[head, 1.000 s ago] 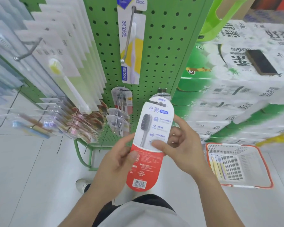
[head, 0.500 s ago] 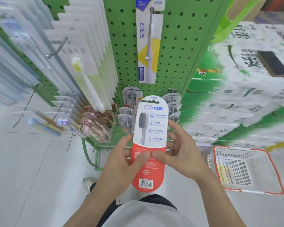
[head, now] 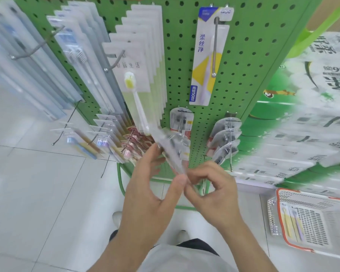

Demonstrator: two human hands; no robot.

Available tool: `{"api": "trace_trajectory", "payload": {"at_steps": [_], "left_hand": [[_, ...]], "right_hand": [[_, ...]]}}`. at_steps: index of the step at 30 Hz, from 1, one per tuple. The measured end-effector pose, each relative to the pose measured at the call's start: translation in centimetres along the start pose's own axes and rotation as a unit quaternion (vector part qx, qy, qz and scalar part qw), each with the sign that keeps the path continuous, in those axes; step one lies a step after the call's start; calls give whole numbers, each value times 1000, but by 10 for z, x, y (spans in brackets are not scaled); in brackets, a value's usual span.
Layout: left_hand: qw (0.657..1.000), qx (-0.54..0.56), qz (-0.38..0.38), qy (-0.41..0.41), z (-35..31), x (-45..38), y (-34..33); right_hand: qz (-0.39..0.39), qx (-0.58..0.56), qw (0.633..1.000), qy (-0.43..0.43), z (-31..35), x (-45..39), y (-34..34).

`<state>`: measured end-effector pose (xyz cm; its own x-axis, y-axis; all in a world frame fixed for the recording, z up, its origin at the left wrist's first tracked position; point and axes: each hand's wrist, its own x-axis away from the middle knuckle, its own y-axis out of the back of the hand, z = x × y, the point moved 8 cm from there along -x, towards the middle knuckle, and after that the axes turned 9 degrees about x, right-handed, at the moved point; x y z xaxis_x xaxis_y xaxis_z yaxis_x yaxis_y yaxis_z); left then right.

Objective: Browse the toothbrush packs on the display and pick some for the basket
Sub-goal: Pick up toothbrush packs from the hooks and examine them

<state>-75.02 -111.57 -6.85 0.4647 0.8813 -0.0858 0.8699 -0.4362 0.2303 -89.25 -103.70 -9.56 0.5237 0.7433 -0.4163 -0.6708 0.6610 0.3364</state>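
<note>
The green display board (head: 243,61) carries many hanging packs. To its right, on the floor, the basket (head: 283,240) already holds a few packs. In front of the board, one blurred toothbrush pack (head: 173,152) is pinched by the left hand (head: 151,195) and right hand (head: 214,193); it is not yet in the basket.

Green pegboard rack (head: 241,61) on pale tiled floor (head: 33,193); toothbrush packs (head: 143,75) hang in rows from hooks, one blue-and-yellow pack (head: 208,61) alone at upper right. Red-rimmed white basket (head: 306,220) on floor at right, toothbrush packs inside.
</note>
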Motion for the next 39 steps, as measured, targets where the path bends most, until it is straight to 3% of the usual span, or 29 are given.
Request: {"api": "trace_trajectory", "payload": {"at_steps": [2, 4, 9, 17, 20, 24, 28, 32, 39], "left_hand": [[995, 93, 2, 44, 0, -1, -5], [985, 151, -43, 72, 4, -4, 2], [975, 189, -40, 108, 22, -16, 8], [968, 202, 11, 149, 53, -31, -6], [963, 200, 15, 178, 58, -34, -8], [965, 175, 17, 196, 60, -45, -1], [970, 142, 45, 192, 61, -51, -2], [980, 120, 13, 160, 64, -57, 3], [995, 24, 61, 75, 71, -55, -10]], "right_hand": [[1, 38, 997, 61, 8, 5, -8], [-4, 59, 995, 79, 10, 11, -13], [23, 37, 999, 31, 4, 20, -16], [-6, -33, 985, -171, -35, 7, 2], [48, -68, 964, -254, -50, 5, -7], [126, -130, 938, -297, -58, 7, -27], [99, -182, 928, -310, -61, 4, -30], [107, -106, 945, -290, -70, 1, -24], [148, 9, 954, -260, -84, 2, -30]]}}
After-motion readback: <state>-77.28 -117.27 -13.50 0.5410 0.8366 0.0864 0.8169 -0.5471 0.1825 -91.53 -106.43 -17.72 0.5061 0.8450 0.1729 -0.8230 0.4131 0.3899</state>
